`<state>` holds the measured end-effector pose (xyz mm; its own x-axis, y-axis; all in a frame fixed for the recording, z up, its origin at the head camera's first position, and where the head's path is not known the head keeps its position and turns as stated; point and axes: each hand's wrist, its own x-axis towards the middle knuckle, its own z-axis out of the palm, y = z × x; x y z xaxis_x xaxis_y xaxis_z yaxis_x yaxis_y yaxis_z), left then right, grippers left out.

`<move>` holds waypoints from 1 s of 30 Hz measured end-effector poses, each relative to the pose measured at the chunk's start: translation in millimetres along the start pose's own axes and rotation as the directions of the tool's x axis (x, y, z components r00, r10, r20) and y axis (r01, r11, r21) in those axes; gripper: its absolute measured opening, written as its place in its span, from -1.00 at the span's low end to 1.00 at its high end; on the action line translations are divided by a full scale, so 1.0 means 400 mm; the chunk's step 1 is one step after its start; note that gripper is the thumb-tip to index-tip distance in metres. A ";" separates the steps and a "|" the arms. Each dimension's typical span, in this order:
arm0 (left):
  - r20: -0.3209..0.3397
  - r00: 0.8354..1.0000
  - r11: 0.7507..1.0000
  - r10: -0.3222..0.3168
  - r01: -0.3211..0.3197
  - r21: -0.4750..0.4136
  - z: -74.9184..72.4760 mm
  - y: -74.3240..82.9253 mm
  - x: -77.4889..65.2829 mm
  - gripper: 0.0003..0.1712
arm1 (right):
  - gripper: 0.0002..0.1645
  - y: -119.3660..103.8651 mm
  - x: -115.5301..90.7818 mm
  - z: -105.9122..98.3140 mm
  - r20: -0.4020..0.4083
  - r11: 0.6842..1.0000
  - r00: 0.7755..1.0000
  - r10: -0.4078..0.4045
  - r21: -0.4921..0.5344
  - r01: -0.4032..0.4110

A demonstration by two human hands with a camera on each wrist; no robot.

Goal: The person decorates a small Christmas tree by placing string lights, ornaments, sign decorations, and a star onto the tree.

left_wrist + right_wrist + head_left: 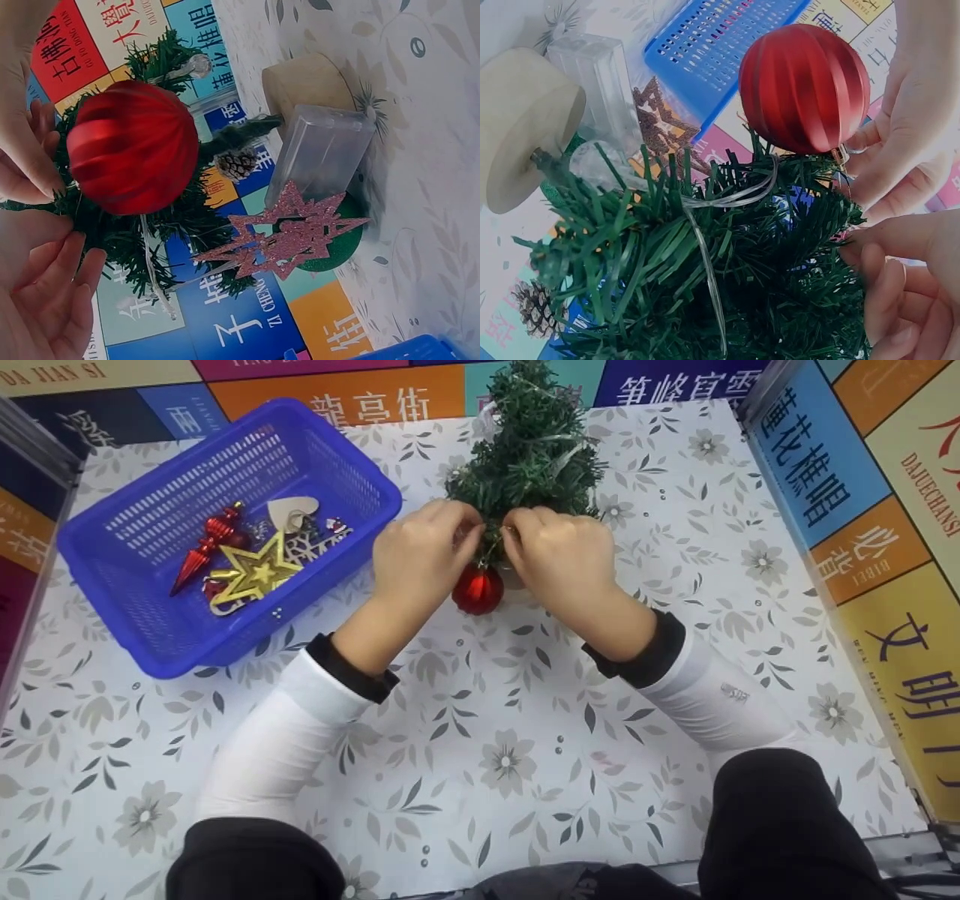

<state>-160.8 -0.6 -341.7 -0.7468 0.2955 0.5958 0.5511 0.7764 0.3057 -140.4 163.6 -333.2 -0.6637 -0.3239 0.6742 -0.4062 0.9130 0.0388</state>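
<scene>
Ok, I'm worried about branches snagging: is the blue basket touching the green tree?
Apart. The head view shows a strip of floral tabletop between the blue basket's nearest corner and the green tree.

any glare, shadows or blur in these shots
Head view: bright, fairly even light; left wrist: soft shadow on the white leaf-patterned tabletop beside the clear rectangular plastic box; right wrist: soft sheen on the ribbed red ball ornament; no heavy blur in any view.
</scene>
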 end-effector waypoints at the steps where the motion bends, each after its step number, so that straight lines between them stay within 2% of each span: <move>1: -0.011 1.000 1.000 0.015 -0.014 0.009 0.002 0.000 -0.001 -0.84 | -0.73 0.000 -0.001 0.000 -0.004 1.000 1.000 -0.004 -0.008 0.004; 6: -0.049 0.997 0.997 0.066 -0.064 0.034 0.009 -0.002 -0.008 -0.86 | -0.75 -0.002 -0.007 0.003 -0.032 0.999 0.999 -0.023 -0.044 0.022; 16: -0.093 0.991 0.995 0.097 -0.098 -0.004 0.020 -0.015 -0.027 -0.86 | -0.78 -0.007 -0.014 0.011 -0.079 0.997 0.995 -0.063 -0.052 0.059; 21: -0.082 0.993 0.995 0.088 -0.091 -0.039 0.023 -0.019 -0.037 -0.87 | -0.79 -0.007 -0.018 0.009 -0.071 0.997 0.994 -0.080 -0.025 0.079; 30: -0.019 0.998 0.996 0.053 -0.054 -0.072 0.023 -0.021 -0.042 -0.85 | -0.80 -0.002 -0.023 0.005 -0.090 0.996 0.993 -0.078 0.034 0.081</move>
<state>-156.4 -7.0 -361.1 -0.7097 0.3256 0.6247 0.6158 0.7175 0.3256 -135.3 165.3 -340.7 -0.5705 -0.3705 0.7329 -0.4797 0.8747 0.0688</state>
